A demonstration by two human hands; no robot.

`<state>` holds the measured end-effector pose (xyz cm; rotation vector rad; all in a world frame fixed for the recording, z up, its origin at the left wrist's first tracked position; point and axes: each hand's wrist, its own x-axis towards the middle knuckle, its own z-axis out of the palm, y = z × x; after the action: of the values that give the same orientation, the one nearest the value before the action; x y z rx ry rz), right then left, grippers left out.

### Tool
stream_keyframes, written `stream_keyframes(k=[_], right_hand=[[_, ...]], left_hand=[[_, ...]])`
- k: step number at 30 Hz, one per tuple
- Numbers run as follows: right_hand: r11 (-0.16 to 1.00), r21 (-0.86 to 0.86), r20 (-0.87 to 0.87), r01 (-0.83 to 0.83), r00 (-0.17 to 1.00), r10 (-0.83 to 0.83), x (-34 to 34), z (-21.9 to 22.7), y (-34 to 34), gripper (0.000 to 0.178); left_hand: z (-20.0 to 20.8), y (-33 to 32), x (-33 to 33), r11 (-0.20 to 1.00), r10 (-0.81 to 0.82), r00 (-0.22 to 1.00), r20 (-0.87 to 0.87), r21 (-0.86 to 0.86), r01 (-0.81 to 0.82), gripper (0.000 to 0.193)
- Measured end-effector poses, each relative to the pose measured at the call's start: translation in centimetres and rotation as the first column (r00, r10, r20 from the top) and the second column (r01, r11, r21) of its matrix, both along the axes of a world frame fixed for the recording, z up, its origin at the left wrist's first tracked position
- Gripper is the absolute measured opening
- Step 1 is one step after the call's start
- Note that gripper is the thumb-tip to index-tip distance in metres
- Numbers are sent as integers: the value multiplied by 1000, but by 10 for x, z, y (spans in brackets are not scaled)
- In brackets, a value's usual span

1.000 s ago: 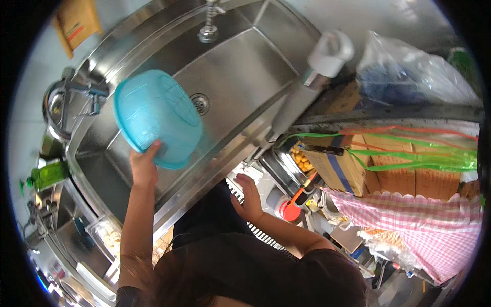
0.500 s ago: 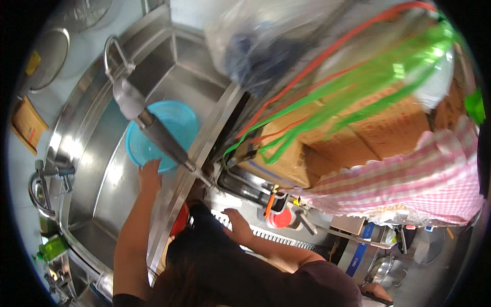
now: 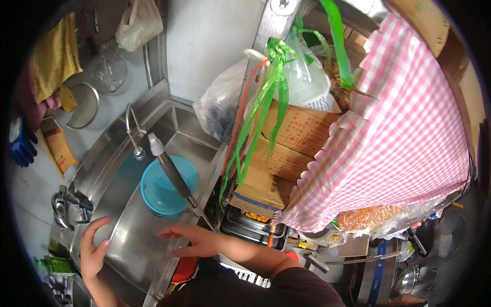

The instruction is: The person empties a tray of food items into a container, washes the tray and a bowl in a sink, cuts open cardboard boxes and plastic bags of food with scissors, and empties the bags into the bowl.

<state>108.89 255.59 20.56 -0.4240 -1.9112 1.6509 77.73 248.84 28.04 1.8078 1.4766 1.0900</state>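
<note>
My left hand [image 3: 94, 253] hovers over the near left part of the steel sink [image 3: 128, 245], thumb and fingers spread, nothing in it. Reaching across the sink's right rim, my right hand [image 3: 192, 240] has its fingers apart and is also without anything. A light blue plastic basin [image 3: 153, 192] sits in the sink, beyond both hands. Slanting over the basin's right side is a stick-like tool [image 3: 176, 179] with a dark grey grip, a pale far end and a thin metal near end. What supports it, I cannot tell.
A curved tap [image 3: 129, 123] rises at the sink's far side, and another tap [image 3: 76, 207] at its left. Cardboard boxes [image 3: 299, 128], green plastic strips [image 3: 276, 71] and a pink checked cloth [image 3: 388, 138] crowd the right. A red round object [image 3: 184, 269] lies below my right hand.
My left hand has left the basin's near edge and moved left and nearer. My right hand has swung left to the sink. The whole view has shifted.
</note>
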Motion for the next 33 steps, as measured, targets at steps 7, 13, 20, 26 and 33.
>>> stream_keyframes(k=[7,13,20,26,33], right_hand=[[834,551,75,-43,997,2,-78,-26,-27,46],[795,80,-157,602,795,-586,-7,-23,-32,44],[229,-400,-205,887,157,-966,203,87,-14,72],[-3,-146,-312,989,-49,-949,356,156,-67,42],[-116,-36,-607,993,-114,-787,438,224,-59,41]], left_hand=[[-157,-56,-52,961,191,584,789,-271,52,48],[-211,-152,-35,915,275,952,-138,-266,-303,40],[-173,-151,3,993,69,954,-292,-68,-93,41],[-153,-159,24,993,6,945,-328,-109,-44,38],[-170,-159,56,958,104,927,-360,-213,-191,31]])
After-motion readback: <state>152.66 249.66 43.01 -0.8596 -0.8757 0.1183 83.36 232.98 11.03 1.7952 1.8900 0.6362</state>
